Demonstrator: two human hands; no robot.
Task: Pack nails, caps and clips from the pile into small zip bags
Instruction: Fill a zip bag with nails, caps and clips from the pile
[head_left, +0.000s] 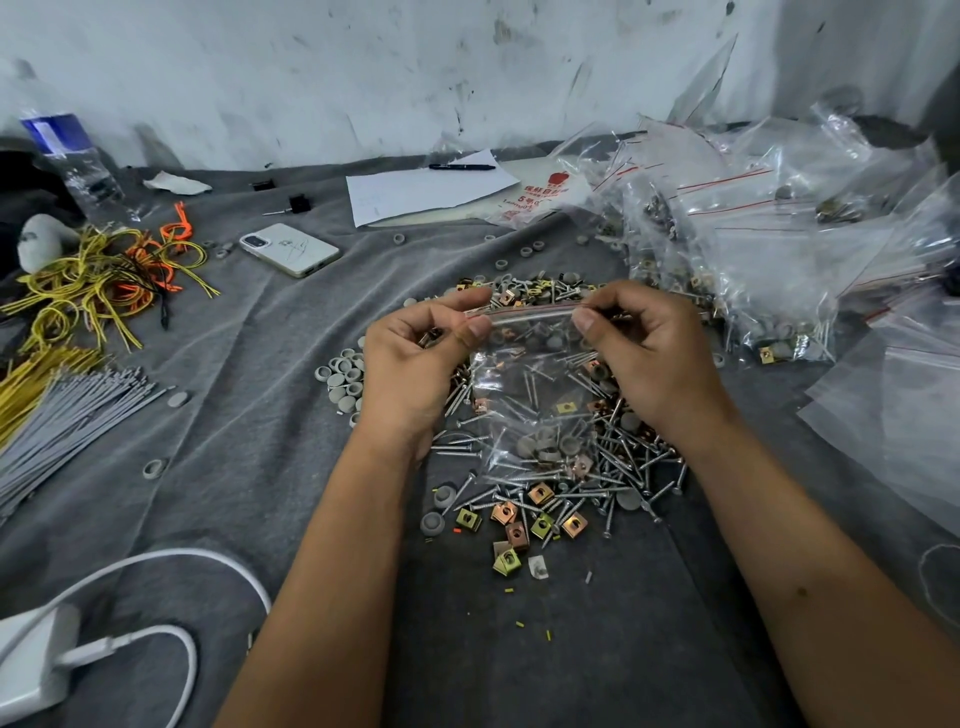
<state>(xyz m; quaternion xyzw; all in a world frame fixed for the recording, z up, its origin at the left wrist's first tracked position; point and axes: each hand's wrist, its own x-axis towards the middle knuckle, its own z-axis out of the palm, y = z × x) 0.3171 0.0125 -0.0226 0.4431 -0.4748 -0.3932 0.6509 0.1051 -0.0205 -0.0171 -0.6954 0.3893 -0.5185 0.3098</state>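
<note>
Nearest the camera, two bare forearms reached forward over the grey cloth (234, 441). The left hand (415, 358) pinched the left end of a small zip bag (535, 405) at its seal strip, thumb and forefinger pressed together on it; the right hand (644, 353) pinched the right end the same way. The strip's long axis ran left to right between the two grips, and the bag hung below them, directly over the pile (561, 493) of screw-like nails, grey caps and square metal clips. Inside the bag lay several nails, a few caps and some clips, gathered toward its bottom. The next move likely turned on running the fingers along that strip to close it. Filled bags (753, 260) were heaped to the right, just beyond the right hand, so that hand sat nearer for setting this one down
</note>
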